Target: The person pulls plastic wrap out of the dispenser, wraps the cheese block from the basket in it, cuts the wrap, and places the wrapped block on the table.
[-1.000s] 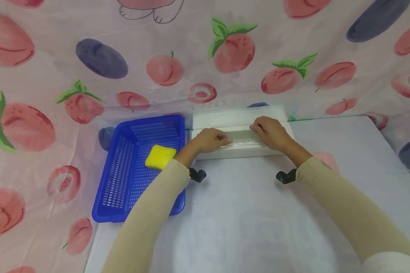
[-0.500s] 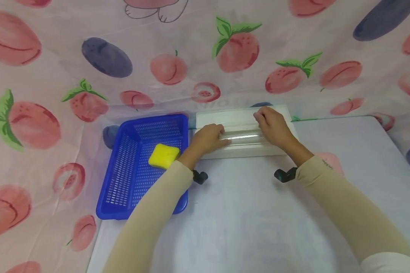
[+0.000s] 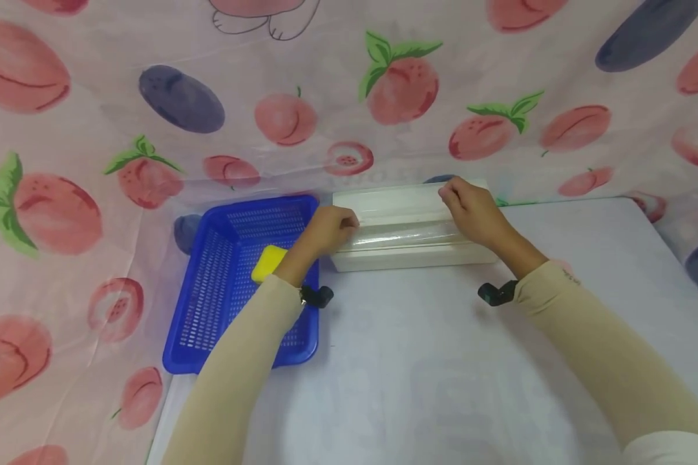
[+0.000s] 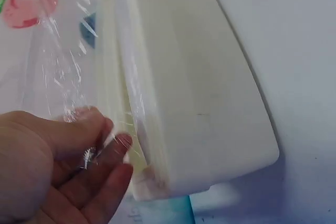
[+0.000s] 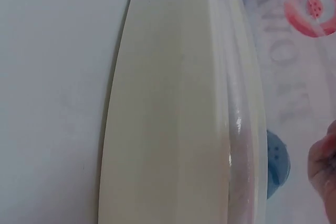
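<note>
- Pink-white cloth printed with peaches and dark blue fruit (image 3: 326, 84): fills the background; no change.
- White tabletop (image 3: 407, 361): under everything, same as before.
- Blue rectangular plastic basket with perforated walls (image 3: 212, 278): on the table, left of the box; hasn't moved. Left forearm now crosses more of it.
- Long white box (image 3: 413, 257): on the table at the cloth's foot, same spot; its white flap (image 3: 378, 199) is folded back behind.
- Shiny roll of clear film (image 3: 395, 236): inside the box, along its length; more of its left part shows now that the left hand has shifted.
- Thin, creased sheet of clear film (image 4: 63, 61): stretched between the two hands, above the box.
- Right hand (image 3: 477, 210): fingers curled, gripping the sheet near the box's right end; slightly farther right than half a second ago.
- Left hand (image 3: 328, 229): thumb and fingers pinch the sheet, other fingers loosely bent; clearly moved left, now at the box's left end by the basket rim. Hands are wider apart.
- Yellow sponge-like block (image 3: 267, 261): in the basket; left arm now hides more of it.
- Black wrist mounts (image 3: 317, 296): one per wrist, shifted with the arms.
- Flat pink item (image 3: 563, 265): right of the box, now almost all behind the right sleeve; can't tell what it is.
</note>
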A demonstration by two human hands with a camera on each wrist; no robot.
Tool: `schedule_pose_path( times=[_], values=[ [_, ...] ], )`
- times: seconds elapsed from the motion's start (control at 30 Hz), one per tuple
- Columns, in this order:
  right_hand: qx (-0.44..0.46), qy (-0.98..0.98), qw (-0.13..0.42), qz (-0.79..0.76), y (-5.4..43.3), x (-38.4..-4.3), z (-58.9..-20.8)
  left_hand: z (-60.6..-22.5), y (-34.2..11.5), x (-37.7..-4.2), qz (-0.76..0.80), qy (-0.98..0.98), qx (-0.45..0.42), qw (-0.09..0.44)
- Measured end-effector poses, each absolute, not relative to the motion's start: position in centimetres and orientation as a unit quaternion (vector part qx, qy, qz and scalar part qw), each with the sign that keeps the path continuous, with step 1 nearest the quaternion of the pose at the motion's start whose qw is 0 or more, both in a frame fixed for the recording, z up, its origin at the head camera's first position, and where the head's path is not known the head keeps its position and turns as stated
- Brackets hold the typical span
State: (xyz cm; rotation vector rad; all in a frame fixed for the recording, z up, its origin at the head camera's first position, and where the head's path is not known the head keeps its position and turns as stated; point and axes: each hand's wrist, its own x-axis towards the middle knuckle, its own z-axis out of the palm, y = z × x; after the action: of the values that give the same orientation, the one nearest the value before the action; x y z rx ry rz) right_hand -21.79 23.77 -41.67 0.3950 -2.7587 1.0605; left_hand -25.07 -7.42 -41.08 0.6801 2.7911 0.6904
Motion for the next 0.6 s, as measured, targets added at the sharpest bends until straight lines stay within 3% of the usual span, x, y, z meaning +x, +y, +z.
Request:
schedule_pose_path(
  times=[0.33,0.5,0.6],
  values=[
    [0.168,-0.944,0.018,0.283,26.8,-21.6,-40.9,-39.9,-8.2,-25.1,0.322,0.926,0.175,0.093],
    [0.169,-0.942,-0.045,0.287,29.1,-21.4,-40.5,-39.9,-8.5,-25.2,0.337,0.921,0.177,0.083],
    [0.156,-0.942,-0.049,0.292,29.7,-21.3,-40.5,-39.9,-8.5,-25.4,0.347,0.918,0.181,0.069]
  ],
)
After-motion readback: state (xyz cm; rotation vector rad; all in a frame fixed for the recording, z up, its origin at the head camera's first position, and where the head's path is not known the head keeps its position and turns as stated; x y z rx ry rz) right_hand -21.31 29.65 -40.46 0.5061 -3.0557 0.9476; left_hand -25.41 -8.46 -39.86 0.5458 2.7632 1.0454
